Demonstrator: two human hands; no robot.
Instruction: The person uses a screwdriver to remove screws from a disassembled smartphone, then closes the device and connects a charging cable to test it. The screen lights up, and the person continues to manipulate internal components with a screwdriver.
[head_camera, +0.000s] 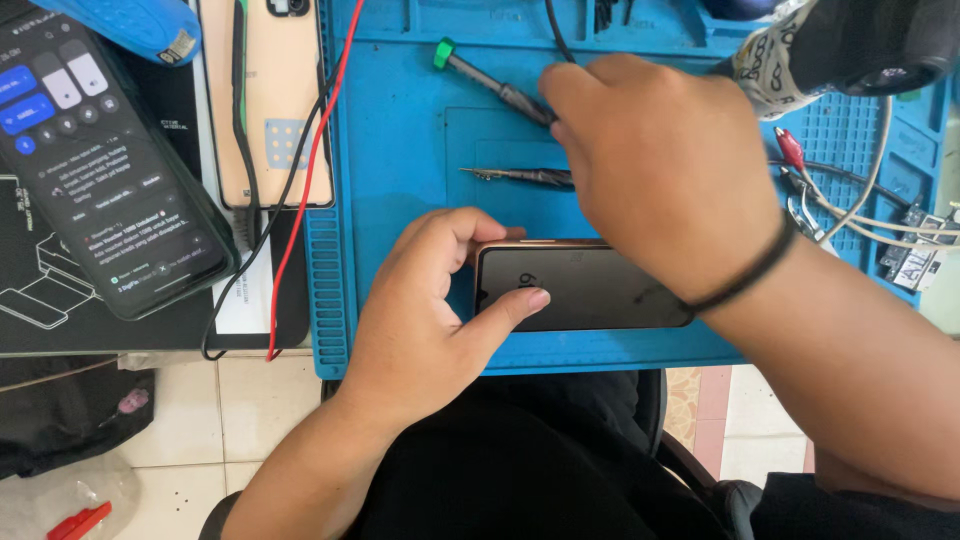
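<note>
Nearest the camera, the left hand (430, 300) pinches the dark phone (585, 288) by its left end, thumb on the glass. Its long axis runs left-right along the blue mat's (400, 140) near edge. Over its right end, the right hand (660, 170) closes on a green-capped screwdriver (490, 82); open mat lies beyond.

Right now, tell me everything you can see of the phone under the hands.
The dark-screened phone lies flat, face up, long side across, near the front edge of the blue work mat. Its glass looks glossy black with a thin coppery frame along the top edge and a small notch at its left end. The screen is unlit. The left hand grips its left end, thumb pressed on the glass, fingers curled over the top edge. The right hand and wrist cover its right end.
</note>
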